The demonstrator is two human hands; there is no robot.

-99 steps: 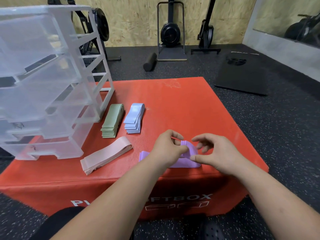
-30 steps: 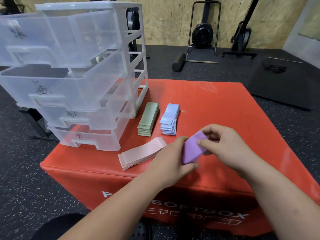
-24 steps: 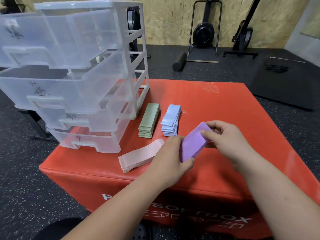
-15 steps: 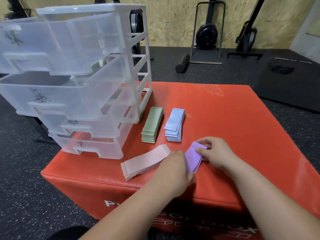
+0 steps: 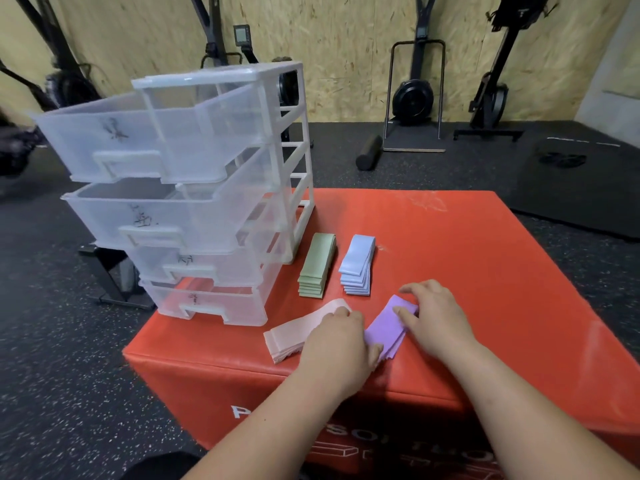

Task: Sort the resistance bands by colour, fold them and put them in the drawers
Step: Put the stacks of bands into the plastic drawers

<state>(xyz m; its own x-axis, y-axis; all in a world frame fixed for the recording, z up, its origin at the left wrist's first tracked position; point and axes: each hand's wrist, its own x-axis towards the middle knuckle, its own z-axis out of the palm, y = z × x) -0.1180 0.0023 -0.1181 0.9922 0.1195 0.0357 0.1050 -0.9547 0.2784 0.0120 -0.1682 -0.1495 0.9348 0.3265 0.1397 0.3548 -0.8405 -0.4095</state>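
Gym floor, red box (image 5: 467, 271): my right hand (image 5: 436, 320) lies spread on the folded purple bands (image 5: 386, 329), its forefinger pressing their far end flat against the box top near the front edge. My left hand (image 5: 337, 344) rests palm down between the purple bands and the pink bands (image 5: 294, 336), fingertips touching the pink stack's far end and thumb against the purple stack's near corner. Whether that thumb pinches the purple I cannot tell.

Just beyond my hands, a green stack (image 5: 317, 265) and a blue stack (image 5: 358, 265) lie side by side, apart from each other, the green beside the foot of the drawers (image 5: 194, 202). The clear plastic unit stands on the box's far left corner, all four drawers pulled out and overhanging the box's left side; the bottom one reaches almost to the pink bands.

On the dark rubber floor behind lie a black foam roller (image 5: 369, 156) and a black mat (image 5: 571, 188). Black exercise machines (image 5: 414, 98) stand against a chipboard wall.

Each drawer front carries a dark scrawled mark, too blurred to read. White lettering runs along the box's front face, mostly hidden by my forearms; only "P" and "SO" can be made out.
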